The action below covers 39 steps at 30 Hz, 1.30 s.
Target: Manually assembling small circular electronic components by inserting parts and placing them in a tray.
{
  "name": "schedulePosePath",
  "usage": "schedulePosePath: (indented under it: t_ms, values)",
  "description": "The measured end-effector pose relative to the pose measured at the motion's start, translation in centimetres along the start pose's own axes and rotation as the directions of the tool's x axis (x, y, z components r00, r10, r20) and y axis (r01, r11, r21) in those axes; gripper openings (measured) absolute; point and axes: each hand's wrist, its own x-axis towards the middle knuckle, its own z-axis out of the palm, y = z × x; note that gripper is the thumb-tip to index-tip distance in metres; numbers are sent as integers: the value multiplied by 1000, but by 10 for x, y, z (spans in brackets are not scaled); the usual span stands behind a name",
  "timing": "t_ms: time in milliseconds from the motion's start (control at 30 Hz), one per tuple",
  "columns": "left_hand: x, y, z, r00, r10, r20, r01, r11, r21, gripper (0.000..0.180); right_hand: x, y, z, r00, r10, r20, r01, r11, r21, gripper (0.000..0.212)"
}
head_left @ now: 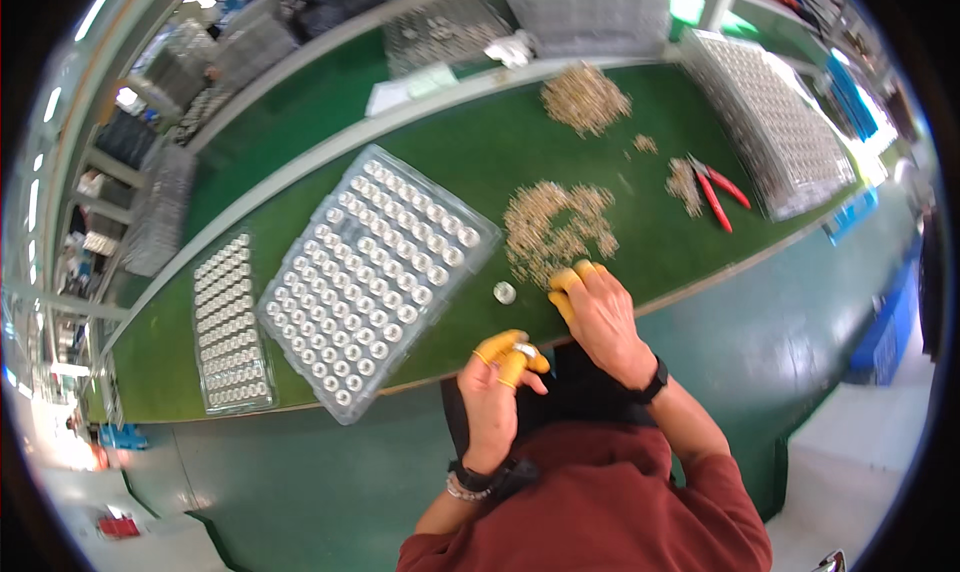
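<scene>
My left hand (490, 397), with yellow finger covers, is closed on a small round white-and-silver part (526, 350) just off the table's near edge. My right hand (602, 322), also in yellow finger covers, reaches to the near edge of a spread pile of small brass-coloured pieces (540, 227). Its fingertips are pressed together, and whatever they grip is too small to make out. A single loose round part (504, 293) lies on the green table between the pile and my left hand. To the left, a clear plastic tray (480, 237) holds rows of similar round parts.
A narrower filled tray (235, 405) lies farther left. Another heap of brass pieces (585, 99) sits at the back, with a smaller one (684, 187) beside red-handled pliers (718, 197). Stacked clear trays (770, 122) stand at the right. A metal rail (330, 150) runs behind the table.
</scene>
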Motion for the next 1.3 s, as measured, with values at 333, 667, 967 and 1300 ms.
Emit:
schedulePosePath:
  t_ms: [333,667,967,1300]
  values:
    - [4,-13,-7,995,-75,71,77,996,-32,22,-14,12,-19,999,43,18,-42,999,-16,14]
    - [-1,-26,-3,986,-76,149,85,995,-50,25,-24,13,-24,999,14,52,-13,1000,-23,12]
    - [0,-1,0,998,-43,50,40,998,58,21,-9,23,-9,997,82,-7,-83,996,-19,12]
    - [4,-10,6,988,-114,107,113,994,14,20,-22,24,-29,995,102,-11,-101,994,36,14]
